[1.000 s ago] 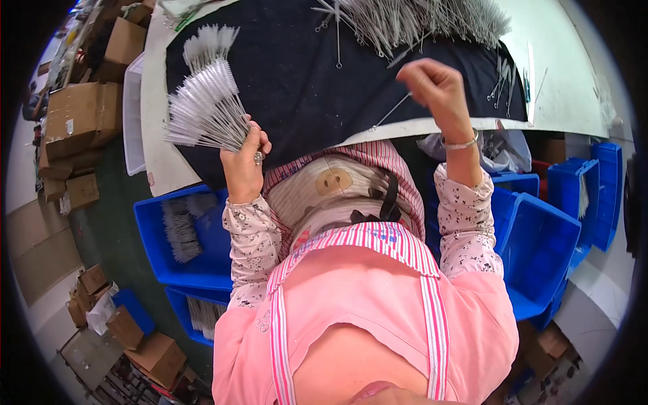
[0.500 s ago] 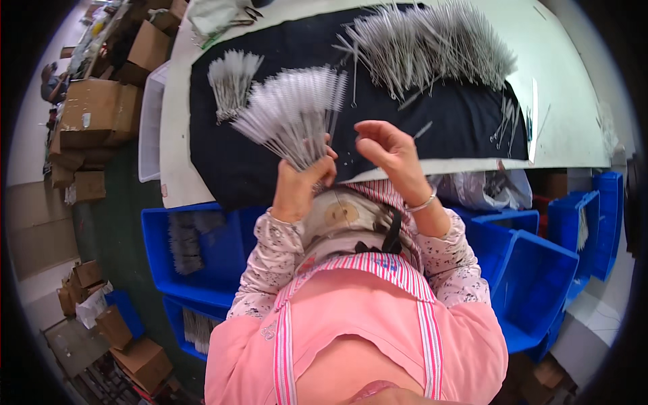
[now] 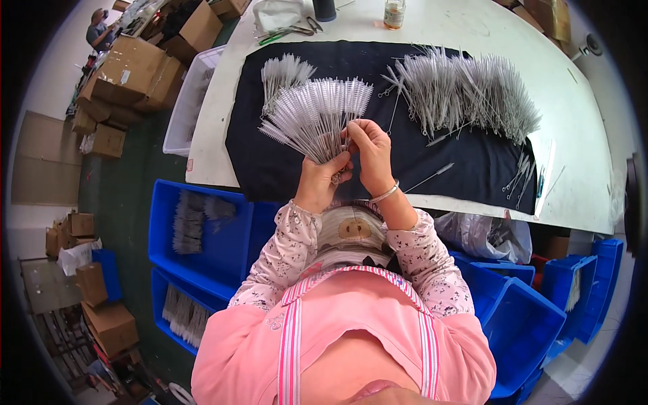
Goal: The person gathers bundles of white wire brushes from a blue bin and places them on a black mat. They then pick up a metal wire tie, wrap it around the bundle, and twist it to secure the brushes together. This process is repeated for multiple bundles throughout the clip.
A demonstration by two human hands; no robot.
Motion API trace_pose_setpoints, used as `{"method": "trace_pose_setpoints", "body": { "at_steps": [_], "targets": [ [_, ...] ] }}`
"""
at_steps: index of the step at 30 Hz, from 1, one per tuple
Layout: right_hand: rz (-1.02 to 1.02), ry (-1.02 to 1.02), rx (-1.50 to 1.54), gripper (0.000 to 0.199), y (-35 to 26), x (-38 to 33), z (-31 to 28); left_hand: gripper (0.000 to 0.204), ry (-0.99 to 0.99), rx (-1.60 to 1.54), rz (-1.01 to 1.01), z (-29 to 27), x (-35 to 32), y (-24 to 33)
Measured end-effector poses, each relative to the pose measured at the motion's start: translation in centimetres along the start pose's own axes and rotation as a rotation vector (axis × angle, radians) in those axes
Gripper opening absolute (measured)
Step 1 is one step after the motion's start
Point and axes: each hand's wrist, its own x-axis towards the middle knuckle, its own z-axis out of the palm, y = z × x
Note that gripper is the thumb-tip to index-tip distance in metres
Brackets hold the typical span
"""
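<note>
Two blue containers are standing on the person's left, below the table's near-left corner: the nearer bin is holding a packed row of pale brushes, and the farther bin is holding two grey-white bunches. On the right, below the near edge, a wide blue bin is sitting open, a clear plastic bag is bulging with contents too unclear to name, and an outer blue bin is carrying pale bristles. Just over the near edge, the left hand is gripping a fan of wire brushes by its stems, bristles spreading toward the far edge; the right hand is pinching at the fan's right side. A single brush is lying by the near edge on a dark cloth. A small bunch is resting beyond the fan, a large heap toward the right edge. Past the left edge, a white tub is holding pale, indistinct material. Near the far edge, a glass jar is holding amber liquid.
</note>
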Motion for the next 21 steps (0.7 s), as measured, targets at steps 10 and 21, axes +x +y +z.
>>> {"method": "trace_pose_setpoints", "body": {
  "at_steps": [10,21],
  "targets": [
    [0.075,-0.038,-0.06,0.026,-0.7,0.3,0.0,0.022,-0.017,-0.063,0.028,-0.1,0.3,-0.8],
    [0.064,-0.047,-0.055,0.02,-2.2,0.1,-0.3,0.026,-0.052,-0.024,-0.027,0.3,0.5,-0.4]
  ]
}}
